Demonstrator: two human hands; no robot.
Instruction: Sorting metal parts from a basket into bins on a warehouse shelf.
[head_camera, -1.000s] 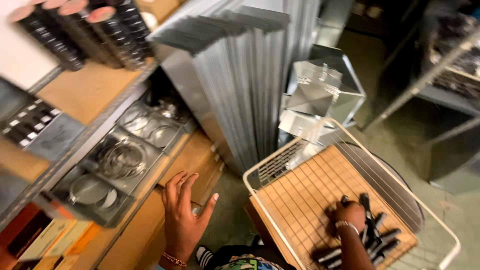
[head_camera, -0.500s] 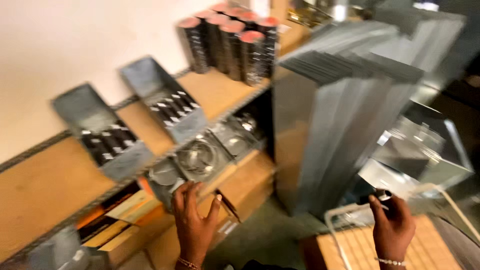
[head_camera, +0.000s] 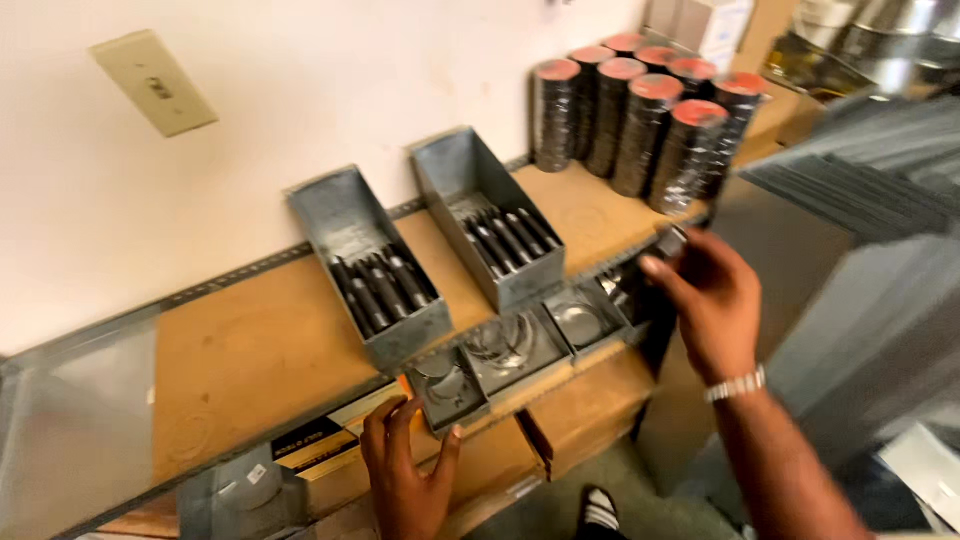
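Note:
My right hand (head_camera: 712, 300) is raised at the front edge of the wooden shelf (head_camera: 260, 350) and pinches a small dark metal piece (head_camera: 670, 240) in its fingertips. It is just right of a grey metal bin (head_camera: 480, 225) that holds several dark cylindrical pieces. A second such bin (head_camera: 365, 265) stands to the left. My left hand (head_camera: 405, 470) is lower, fingers apart, touching the front of a small metal tray (head_camera: 445, 385) on the shelf below.
Stacks of dark discs with red tops (head_camera: 650, 120) stand at the shelf's back right. More trays with round metal parts (head_camera: 545, 335) line the lower shelf above brown boxes (head_camera: 590, 405). Grey metal sheets (head_camera: 870, 260) lean at the right. A wall switch (head_camera: 152, 82) is above.
My right hand left the wire basket holding a small dark piece and rose to the shelf edge. The view swung left and up to the shelf. My left hand stayed by the lower trays.

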